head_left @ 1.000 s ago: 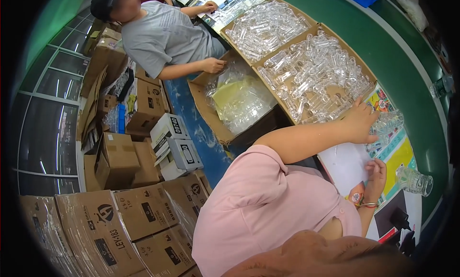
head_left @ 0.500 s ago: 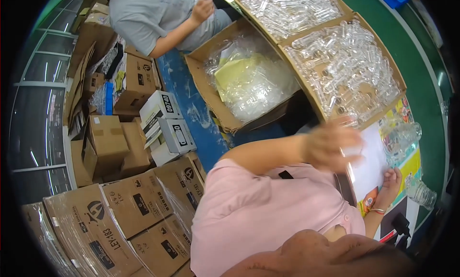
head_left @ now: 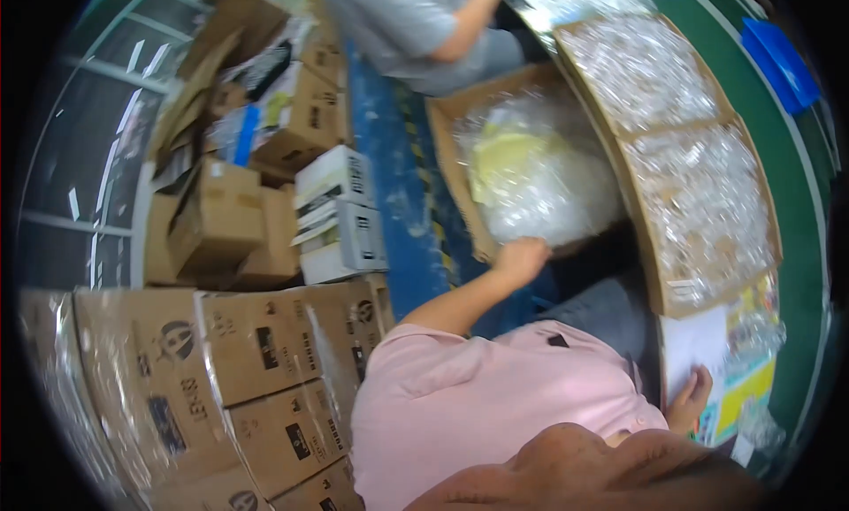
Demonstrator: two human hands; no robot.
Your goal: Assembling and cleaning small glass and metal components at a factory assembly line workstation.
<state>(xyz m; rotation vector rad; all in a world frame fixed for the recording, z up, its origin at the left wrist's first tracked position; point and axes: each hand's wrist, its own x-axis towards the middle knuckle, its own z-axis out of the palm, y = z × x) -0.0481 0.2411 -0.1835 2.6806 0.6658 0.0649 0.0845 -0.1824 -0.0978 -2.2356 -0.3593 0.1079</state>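
Observation:
My left hand [head_left: 522, 262] is at the near edge of an open cardboard box [head_left: 455, 179], its fingers curled against the rim and the plastic there. What they grip, if anything, is hidden. Clear plastic bags [head_left: 557, 193] fill this box, with yellow sheets [head_left: 513, 162] among them. Lower right, my right hand [head_left: 690, 400] is over a white sheet [head_left: 694, 339] on the table, fingers apart, with nothing visible in it. Beyond that sheet lies a shallow cardboard tray [head_left: 656, 268] of small clear plastic or glass pieces [head_left: 707, 202], slightly smeared by motion.
A second tray of clear pieces [head_left: 632, 64] adjoins the first. Clear jars [head_left: 756, 339] stand at the table's right. A blue bin [head_left: 778, 64] lies at upper right. A co-worker in a grey shirt [head_left: 398, 25] sits at the top. Stacked cartons [head_left: 256, 352] fill the left.
My left hand has moved from beside the near tray, leftward to the box of plastic bags. The whole view has shifted, and my right hand is still at the table.

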